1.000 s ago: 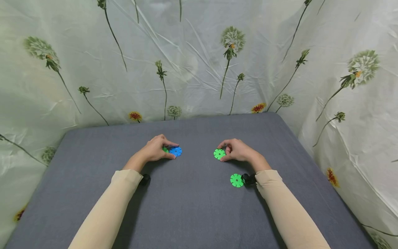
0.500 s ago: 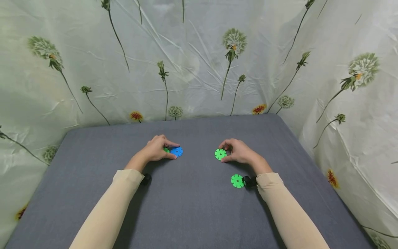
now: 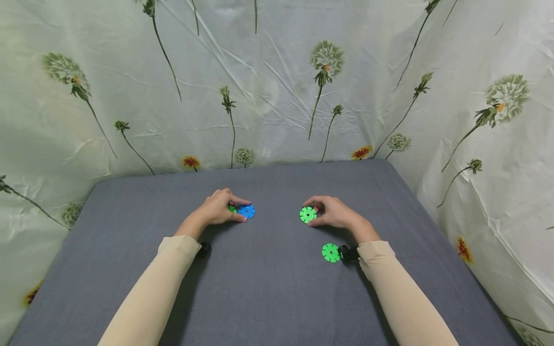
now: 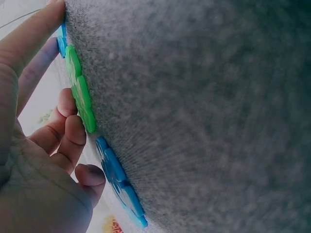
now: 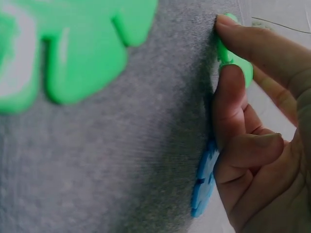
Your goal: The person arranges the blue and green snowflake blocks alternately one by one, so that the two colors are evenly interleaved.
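Observation:
On the left, my left hand pinches a blue notched plastic disc by its edges between thumb and index finger. Under that palm, a green notched disc and another blue one lie in a row behind it, mostly hidden in the head view. My right hand holds a green notched disc at its rim with thumb and index finger, its other fingers curled in. Beneath those curled fingers lies a blue disc, seen in the right wrist view. Both held discs are low at the cloth.
Another green notched disc lies flat beside the black camera on the right wrist. Grey cloth covers the table. A pale curtain with dandelion prints hangs along the back and right edges.
The right hand's fingers shift slightly around the green disc. The left hand stays on the blue disc, and the head view drifts a little.

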### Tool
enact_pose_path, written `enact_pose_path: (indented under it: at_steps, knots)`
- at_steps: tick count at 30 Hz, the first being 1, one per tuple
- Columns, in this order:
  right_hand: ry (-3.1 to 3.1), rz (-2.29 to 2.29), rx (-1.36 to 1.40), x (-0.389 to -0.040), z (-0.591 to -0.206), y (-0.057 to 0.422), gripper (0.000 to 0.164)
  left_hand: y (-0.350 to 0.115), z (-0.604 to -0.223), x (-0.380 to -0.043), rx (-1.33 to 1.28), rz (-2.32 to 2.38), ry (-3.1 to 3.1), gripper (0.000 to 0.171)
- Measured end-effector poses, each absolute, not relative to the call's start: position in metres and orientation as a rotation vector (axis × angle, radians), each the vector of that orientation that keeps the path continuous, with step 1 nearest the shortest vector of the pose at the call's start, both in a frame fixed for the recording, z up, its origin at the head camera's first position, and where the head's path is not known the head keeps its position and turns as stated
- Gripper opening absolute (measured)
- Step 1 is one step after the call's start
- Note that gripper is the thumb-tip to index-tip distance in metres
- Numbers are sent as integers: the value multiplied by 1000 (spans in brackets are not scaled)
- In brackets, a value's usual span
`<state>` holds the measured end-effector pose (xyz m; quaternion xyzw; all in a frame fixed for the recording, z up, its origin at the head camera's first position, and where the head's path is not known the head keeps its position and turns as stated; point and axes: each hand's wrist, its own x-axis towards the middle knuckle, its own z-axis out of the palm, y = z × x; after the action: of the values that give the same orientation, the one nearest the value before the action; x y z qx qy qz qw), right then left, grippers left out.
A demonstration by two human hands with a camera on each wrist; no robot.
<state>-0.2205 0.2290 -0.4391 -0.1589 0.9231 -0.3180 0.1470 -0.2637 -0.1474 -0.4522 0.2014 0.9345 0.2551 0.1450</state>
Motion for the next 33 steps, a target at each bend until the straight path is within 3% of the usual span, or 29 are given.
enact_pose_path:
  at_steps: [33]
  knots:
    - [2620,-853,-466,-221,-433,230,51,-149,-454,-268,596,740,2683,53]
